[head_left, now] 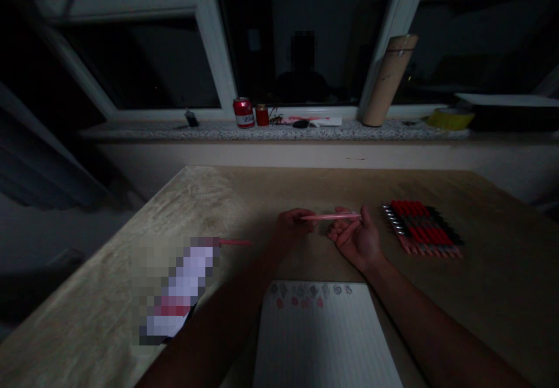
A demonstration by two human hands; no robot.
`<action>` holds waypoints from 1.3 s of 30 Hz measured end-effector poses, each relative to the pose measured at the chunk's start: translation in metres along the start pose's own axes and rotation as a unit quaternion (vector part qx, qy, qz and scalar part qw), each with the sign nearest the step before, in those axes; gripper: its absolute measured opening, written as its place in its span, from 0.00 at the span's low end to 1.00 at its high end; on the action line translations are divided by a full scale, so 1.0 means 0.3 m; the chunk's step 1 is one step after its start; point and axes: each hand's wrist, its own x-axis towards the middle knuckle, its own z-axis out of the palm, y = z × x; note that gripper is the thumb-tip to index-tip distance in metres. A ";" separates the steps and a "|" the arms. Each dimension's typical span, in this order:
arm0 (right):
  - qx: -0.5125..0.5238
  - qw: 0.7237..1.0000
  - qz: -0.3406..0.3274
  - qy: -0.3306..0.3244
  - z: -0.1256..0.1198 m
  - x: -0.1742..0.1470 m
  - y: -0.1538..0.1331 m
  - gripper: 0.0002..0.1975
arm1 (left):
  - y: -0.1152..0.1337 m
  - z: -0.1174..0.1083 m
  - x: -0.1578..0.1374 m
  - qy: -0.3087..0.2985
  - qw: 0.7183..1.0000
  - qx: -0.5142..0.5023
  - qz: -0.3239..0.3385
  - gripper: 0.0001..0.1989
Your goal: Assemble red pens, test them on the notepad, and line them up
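Observation:
My left hand (297, 220) pinches one end of a slim pink pen (329, 217), which lies nearly level above the table. At the pen's other end is my right hand (360, 239), palm turned up, fingers loosely curled and apart, the thumb beside the pen's tip. Whether the thumb presses on that tip I cannot tell. Below both hands lies a lined notepad (323, 341) with black and red scribbles along its top. To the right, several red and black pens (421, 228) are stacked in crossed layers.
A blurred-out bright object (187, 283) lies on the table (227, 196) at left, with a red pen (236, 242) by its top. On the windowsill (209, 133) stand a red can (243, 113), a small red jar (262, 115), a cardboard tube (390, 79) and yellow tape (449, 119).

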 end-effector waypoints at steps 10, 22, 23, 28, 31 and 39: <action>-0.037 0.999 -0.014 -0.022 0.021 -0.015 -0.003 0.26 | 0.012 0.001 -0.001 -0.011 1.000 0.002 -0.006 0.18; -0.186 0.981 -0.020 -0.045 0.137 -0.061 -0.040 0.22 | 0.111 -0.002 -0.019 -0.110 0.994 0.012 0.022 0.17; -0.185 0.981 -0.015 -0.056 0.135 -0.070 -0.055 0.26 | 0.116 0.000 -0.022 -0.113 0.993 0.016 0.022 0.17; -0.139 0.989 -0.012 -0.057 0.098 -0.122 -0.083 0.38 | 0.115 0.021 -0.042 -0.132 0.990 0.035 0.032 0.16; -0.115 0.992 -0.003 -0.049 0.075 -0.140 -0.070 0.33 | 0.120 0.035 -0.056 -0.141 0.988 0.044 0.034 0.16; -0.120 0.990 0.033 -0.063 0.078 -0.188 -0.092 0.36 | 0.131 0.048 -0.069 -0.152 0.986 0.059 0.042 0.13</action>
